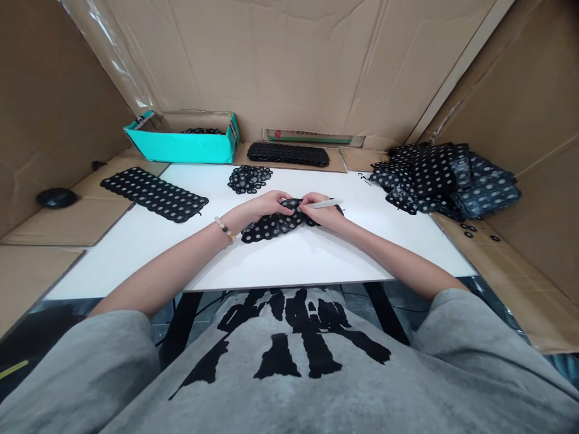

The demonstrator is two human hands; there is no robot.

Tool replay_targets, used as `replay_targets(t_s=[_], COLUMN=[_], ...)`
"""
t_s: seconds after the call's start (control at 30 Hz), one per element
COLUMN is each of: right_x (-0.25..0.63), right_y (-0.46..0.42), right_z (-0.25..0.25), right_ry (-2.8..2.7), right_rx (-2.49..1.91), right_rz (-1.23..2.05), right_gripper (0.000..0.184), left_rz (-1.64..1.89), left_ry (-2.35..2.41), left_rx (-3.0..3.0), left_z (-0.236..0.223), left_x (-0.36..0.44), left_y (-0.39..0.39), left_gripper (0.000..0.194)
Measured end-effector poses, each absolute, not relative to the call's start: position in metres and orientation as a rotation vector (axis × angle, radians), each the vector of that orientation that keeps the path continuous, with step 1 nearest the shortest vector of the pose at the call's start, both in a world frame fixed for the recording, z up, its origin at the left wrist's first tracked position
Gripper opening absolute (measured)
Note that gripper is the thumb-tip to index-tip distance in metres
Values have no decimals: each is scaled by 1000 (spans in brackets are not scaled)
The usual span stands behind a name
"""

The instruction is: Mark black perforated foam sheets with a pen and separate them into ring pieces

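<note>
- Over the middle of the white board (pixel 253 268) we have the piece (pixel 271 228), dark and dotted with pale round gaps, slanting beneath both hands.
- Left hand (pixel 270 206): thumb and fingers pinching the piece's upper edge. Right hand (pixel 316 208): fingertips closed on a slim white tool (pixel 326 204), close against the piece.
- Step in hand, as we judge it: fine work at one small spot between the fingertips. Tool tip hidden by the fingers; exact contact cannot be told.
- Next move, we judge, calls for a steady left pinch and small wrist turns, the tool kept aligned with a single ring.
- Materials: linked black rings, apparently thread-covered; the piece drapes and folds softly. The board looks smooth and hard.
- Board's left side: flat oblong mat (pixel 158 196), scalloped edges, partly over cardboard. Near the far edge: low ring heap (pixel 248 179).
- Beyond the far edge: compact dark stack (pixel 289 155) and teal box (pixel 181 146) with dark contents.
- Board's far right corner: crumpled pile (pixel 434 175), spilling past the edge.
</note>
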State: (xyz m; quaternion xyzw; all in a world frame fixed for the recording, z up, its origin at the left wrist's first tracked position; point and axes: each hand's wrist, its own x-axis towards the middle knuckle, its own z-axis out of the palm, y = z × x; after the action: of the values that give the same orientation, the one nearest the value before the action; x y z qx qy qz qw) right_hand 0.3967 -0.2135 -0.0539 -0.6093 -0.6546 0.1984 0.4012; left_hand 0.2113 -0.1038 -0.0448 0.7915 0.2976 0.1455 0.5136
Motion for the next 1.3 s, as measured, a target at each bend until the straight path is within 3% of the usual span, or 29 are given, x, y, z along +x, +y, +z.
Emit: replay_targets(t_s=[0.2,0.37,0.87,1.1,1.3], right_x=[418,404,403,392,393], right_y=[-201,-201,-202,-214,-213], right_z=[-49,-45,-62,-56,-55], right_ry=[-1484,-1351,-1430,-1579,-1461], right_rx=[-1590,-1367,-1426,-1502,-1455], right_rz=[877,1045,940,665,870], right_gripper=[11,15,17,15,13], left_rz=[258,314,364,168,33], left_ry=[905,798,839,731,590], left_rx=[2348,2408,2065,1865,1899], left_z=[-38,-39,-50,-40,-28], left_x=[206,209,213,206,200], left_y=[-99,-106,-110,-104,-109], left_gripper=[27,29,26,37,39])
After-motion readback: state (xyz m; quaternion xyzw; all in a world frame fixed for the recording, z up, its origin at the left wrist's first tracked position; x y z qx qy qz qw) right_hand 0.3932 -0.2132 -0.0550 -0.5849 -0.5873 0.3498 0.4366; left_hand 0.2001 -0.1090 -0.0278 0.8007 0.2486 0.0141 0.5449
